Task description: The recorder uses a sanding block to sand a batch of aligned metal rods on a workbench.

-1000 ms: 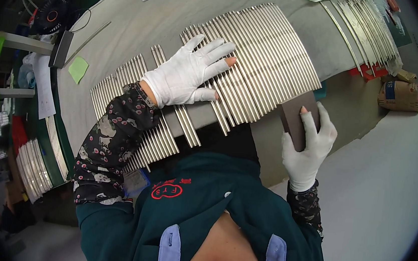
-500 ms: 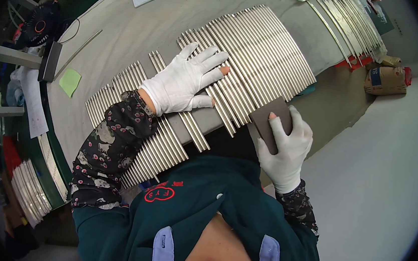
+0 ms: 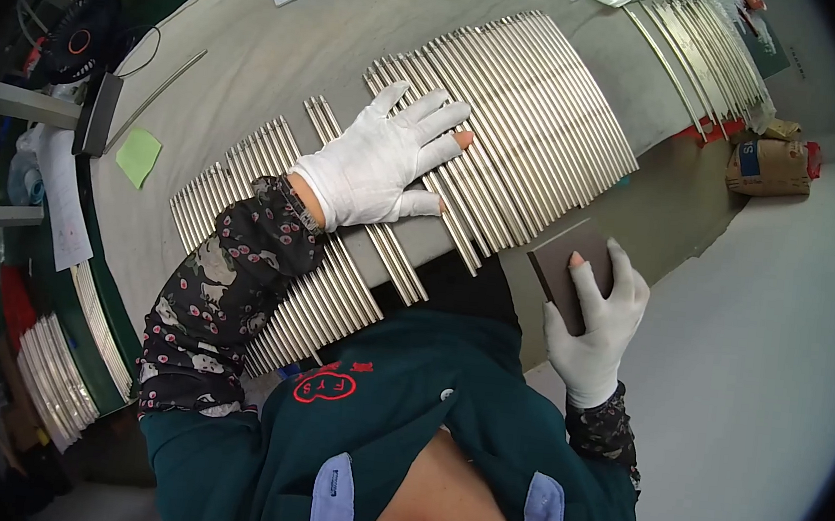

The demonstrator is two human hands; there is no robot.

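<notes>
On the smooth grey tabletop, slim, shiny metal rods lay side by side in a broad fan at the right, with a narrow bunch in the middle and a wide row at the left; their even sheen did not show which had been worked and which were left. The white-gloved left hand lay flat across them, fingers spread, gripping nothing. The right hand, gloved alike, was closed around a matte brown rectangular block, just beside the rods' near ends.
</notes>
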